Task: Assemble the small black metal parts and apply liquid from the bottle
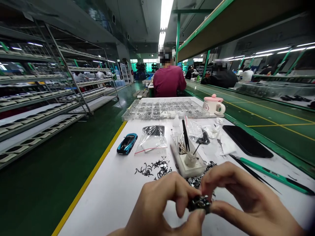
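Between my two hands, low over the white table, is a small dark part (199, 204) with shiny spots; its exact kind is too small to make out. My left hand (167, 203) pinches it from the left with thumb and fingers. From the right, the thumb and fingertips of my right hand (242, 196) close on its other side. Beyond my fingers lie small loose black and silver pieces (163, 168), partly hidden by the hands. A white holder (182, 168) with black tweezers (185, 136) and a small bottle (190, 159) stands just past them.
A blue toy car (127, 143) and a clear plastic bag (152, 139) lie left. Compartment trays (162, 109) and a pink-lidded mug (213, 105) stand behind. Right are a black phone-like slab (247, 141) and a green pen-like tool (273, 173). A person (168, 80) sits ahead.
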Tool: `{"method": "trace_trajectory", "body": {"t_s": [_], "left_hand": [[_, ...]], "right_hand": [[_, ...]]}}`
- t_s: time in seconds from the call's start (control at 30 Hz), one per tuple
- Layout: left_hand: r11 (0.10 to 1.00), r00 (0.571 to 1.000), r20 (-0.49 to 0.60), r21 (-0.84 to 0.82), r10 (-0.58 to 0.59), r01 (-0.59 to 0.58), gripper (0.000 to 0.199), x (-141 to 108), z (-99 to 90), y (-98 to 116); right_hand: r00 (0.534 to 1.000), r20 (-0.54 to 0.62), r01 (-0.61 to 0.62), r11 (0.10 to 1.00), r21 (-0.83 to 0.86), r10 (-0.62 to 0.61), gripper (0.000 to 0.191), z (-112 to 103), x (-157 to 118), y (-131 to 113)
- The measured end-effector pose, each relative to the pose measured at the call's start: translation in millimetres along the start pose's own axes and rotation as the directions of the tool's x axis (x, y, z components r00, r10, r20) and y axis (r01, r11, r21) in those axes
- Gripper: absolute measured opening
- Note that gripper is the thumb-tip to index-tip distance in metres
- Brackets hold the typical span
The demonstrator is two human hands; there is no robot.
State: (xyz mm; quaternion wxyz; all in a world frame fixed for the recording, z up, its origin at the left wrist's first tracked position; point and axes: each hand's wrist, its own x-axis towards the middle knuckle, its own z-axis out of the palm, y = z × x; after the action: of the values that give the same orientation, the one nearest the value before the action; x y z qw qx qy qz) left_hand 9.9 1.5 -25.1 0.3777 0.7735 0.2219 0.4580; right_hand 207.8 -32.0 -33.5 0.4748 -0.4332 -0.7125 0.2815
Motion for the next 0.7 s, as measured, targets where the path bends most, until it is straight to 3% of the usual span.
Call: {"method": "trace_trajectory", "body": {"t_s": [0.03,0.1,0.17,0.23,0.27,0.33,0.4,0.47,0.63,0.7], "left_hand": [[0.993,0.994,0.040,-0.055,-0.101,0.104,0.035,2,-1.4,-2],[0.936,0.946,0.102,-0.143,-0.308,0.320,0.029,6,-3.9,-8],[0.843,0.881,0.145,-0.256,-0.451,0.473,0.024,7,-5.1,-13],[0.739,0.834,0.176,-0.394,-0.522,0.546,0.026,7,-5.0,-17],[0.695,0.818,0.197,-0.445,-0.540,0.565,0.028,6,-4.7,-18],[0.644,0.805,0.222,-0.499,-0.551,0.579,0.030,6,-4.1,-20],[0.624,0.798,0.233,-0.518,-0.555,0.585,0.031,7,-3.6,-19],[0.601,0.775,0.235,-0.514,-0.587,0.611,0.035,10,-3.5,-15],[0.480,0.652,0.270,-0.493,-0.709,0.726,0.044,15,-1.3,-5],[0.463,0.628,0.303,-0.468,-0.717,0.753,0.043,14,1.3,-6]], "right_hand": [[0.999,-0.039,-0.018,0.999,-0.038,0.016,0.013,-4,3,4],[0.972,-0.235,-0.043,0.987,-0.153,0.006,0.017,-16,14,18],[0.868,-0.490,-0.070,0.957,-0.280,-0.080,0.027,-33,26,38],[0.803,-0.588,-0.120,0.941,-0.317,-0.095,0.043,-49,38,59],[0.805,-0.589,-0.151,0.936,-0.317,-0.069,0.047,-55,42,69],[0.865,-0.501,-0.205,0.935,-0.291,0.034,0.047,-62,48,85],[0.923,-0.356,-0.247,0.934,-0.259,0.146,0.036,-63,49,94],[0.942,-0.246,-0.285,0.931,-0.229,0.228,0.026,-62,49,95],[0.923,-0.210,-0.347,0.934,-0.091,0.322,0.031,-56,44,60],[0.918,-0.249,-0.331,0.942,-0.053,0.309,0.032,-51,35,40]]}}
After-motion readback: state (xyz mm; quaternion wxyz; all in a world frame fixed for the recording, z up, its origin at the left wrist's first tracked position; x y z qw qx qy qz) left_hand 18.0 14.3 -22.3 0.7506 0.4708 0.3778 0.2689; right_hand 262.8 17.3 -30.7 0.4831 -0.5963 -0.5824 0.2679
